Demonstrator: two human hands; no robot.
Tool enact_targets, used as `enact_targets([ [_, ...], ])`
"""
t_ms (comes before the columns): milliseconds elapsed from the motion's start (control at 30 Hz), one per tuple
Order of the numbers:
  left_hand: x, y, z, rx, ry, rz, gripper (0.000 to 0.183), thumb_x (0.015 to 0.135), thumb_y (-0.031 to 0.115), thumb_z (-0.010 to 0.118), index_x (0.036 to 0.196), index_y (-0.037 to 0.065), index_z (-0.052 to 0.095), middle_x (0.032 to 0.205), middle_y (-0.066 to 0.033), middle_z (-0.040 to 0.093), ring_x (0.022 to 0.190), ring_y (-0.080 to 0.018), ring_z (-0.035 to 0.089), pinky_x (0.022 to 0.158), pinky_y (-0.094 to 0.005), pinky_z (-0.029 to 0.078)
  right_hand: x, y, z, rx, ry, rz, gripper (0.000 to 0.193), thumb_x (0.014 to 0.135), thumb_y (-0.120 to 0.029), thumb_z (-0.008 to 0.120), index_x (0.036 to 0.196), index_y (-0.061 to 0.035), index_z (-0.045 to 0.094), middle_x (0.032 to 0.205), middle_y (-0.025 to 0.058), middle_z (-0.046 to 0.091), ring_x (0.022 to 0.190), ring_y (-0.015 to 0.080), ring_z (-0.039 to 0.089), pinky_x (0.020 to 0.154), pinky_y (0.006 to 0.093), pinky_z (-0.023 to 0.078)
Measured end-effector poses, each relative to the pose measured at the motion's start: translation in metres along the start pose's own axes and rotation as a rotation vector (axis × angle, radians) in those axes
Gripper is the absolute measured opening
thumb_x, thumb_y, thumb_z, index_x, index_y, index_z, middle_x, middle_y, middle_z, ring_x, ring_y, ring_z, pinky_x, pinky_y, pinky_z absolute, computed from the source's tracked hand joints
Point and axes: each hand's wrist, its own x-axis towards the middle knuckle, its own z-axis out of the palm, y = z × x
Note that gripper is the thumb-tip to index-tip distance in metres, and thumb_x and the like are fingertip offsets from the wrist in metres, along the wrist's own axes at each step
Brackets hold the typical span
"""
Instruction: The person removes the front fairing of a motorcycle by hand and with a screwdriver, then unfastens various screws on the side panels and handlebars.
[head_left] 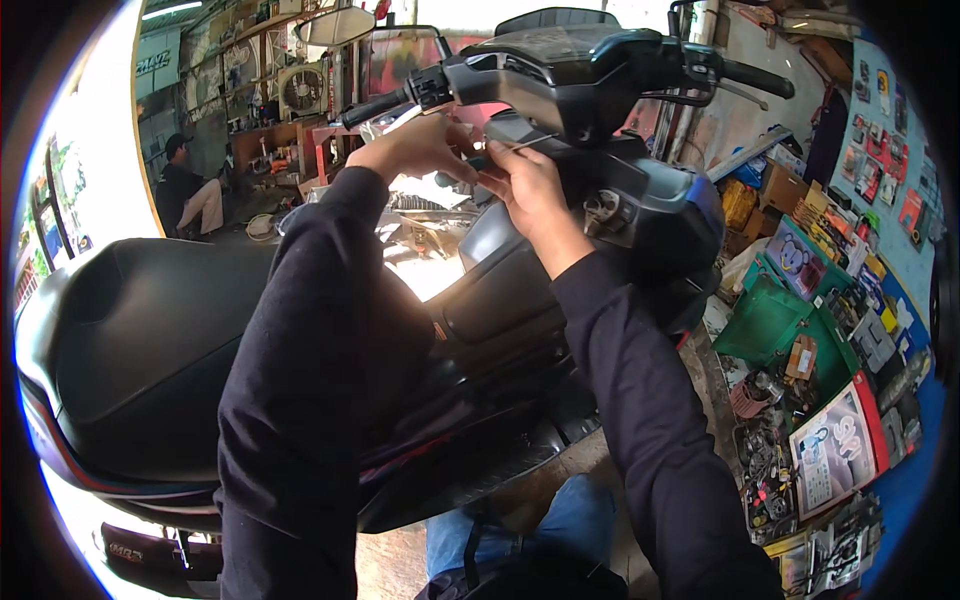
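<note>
Both hands are close together over the scooter's (500,320) step-through, just below the handlebar. My left hand (415,150) has curled fingers near a small dark rounded piece; what they grip is partly hidden. My right hand (532,195) pinches with thumb and fingers, and a thin metal rod (540,144) sticks out beside its fingertips toward the front cover. Whether the dark piece and the rod are one tool, I cannot tell. The handlebar cover (570,85) is in place above my hands. A keyhole area (603,208) shows on the front panel, right of my right hand.
The black seat (170,350) stretches to the left. A mirror (337,27) and grips flank the handlebar. At right stand a green toolbox (765,325), loose parts and packaged goods on a blue wall. Another person (185,185) sits at the far left.
</note>
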Motion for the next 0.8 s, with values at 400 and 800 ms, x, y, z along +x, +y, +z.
enact_targets([
  [400, 0.011, -0.065, 0.013, -0.347, 0.029, -0.116, 0.048, 0.074, 0.040, 0.077, 0.108, 0.007, 0.070, 0.088, -0.0021, 0.066, 0.077, -0.0103, 0.057, 0.057, -0.0250, 0.042, 0.039, 0.022, 0.018, -0.125, 0.176, 0.071, 0.019, 0.097, -0.009, 0.040, 0.104, 0.0035, 0.052, 0.100, 0.0138, 0.060, 0.078, 0.0233, 0.064, 0.070, 0.0353, 0.058],
  [800, 0.018, -0.068, 0.020, -0.459, 0.043, -0.049, 0.047, 0.074, 0.037, 0.077, 0.109, 0.006, 0.069, 0.088, -0.0035, 0.064, 0.065, -0.0088, 0.051, 0.052, -0.0253, 0.040, 0.044, 0.023, 0.021, -0.229, 0.206, 0.044, 0.022, 0.098, -0.011, 0.040, 0.109, 0.0046, 0.049, 0.098, 0.0147, 0.056, 0.082, 0.0297, 0.063, 0.077, 0.0426, 0.053],
])
